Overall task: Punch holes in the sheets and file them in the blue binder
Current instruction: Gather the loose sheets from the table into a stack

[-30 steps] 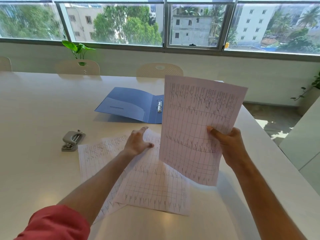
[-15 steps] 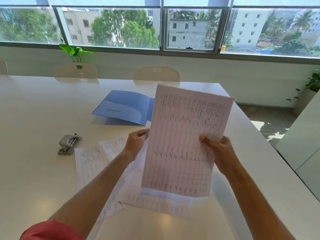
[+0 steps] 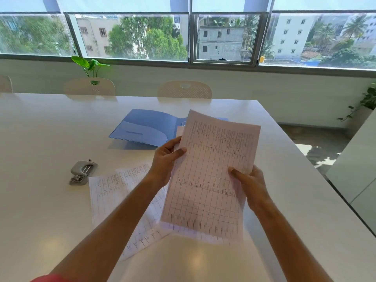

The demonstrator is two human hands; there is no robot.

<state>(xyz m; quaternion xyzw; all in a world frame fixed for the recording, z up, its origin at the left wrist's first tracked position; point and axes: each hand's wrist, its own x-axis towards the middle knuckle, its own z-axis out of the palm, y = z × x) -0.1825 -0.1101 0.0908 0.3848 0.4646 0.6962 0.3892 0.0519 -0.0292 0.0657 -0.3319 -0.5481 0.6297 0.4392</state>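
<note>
Both hands hold a small stack of ruled, handwritten sheets tilted up above the table. My left hand grips the stack's left edge near the top, thumb on the front. My right hand pinches its right edge lower down. A second sheet shows behind the front one at the top left and the bottom. More sheets lie flat on the table under my left forearm. The open blue binder lies beyond, its rings mostly hidden by the held paper. A grey hole punch sits to the left.
The white table has its right edge close to my right hand, with floor beyond. Cream chairs stand at the far side under the windows. A green plant stands behind the left chair.
My left hand left the sheets on the table, picked one up and joined it behind the sheet in my right hand. The stack now sits lower and more centred, held by both hands.
</note>
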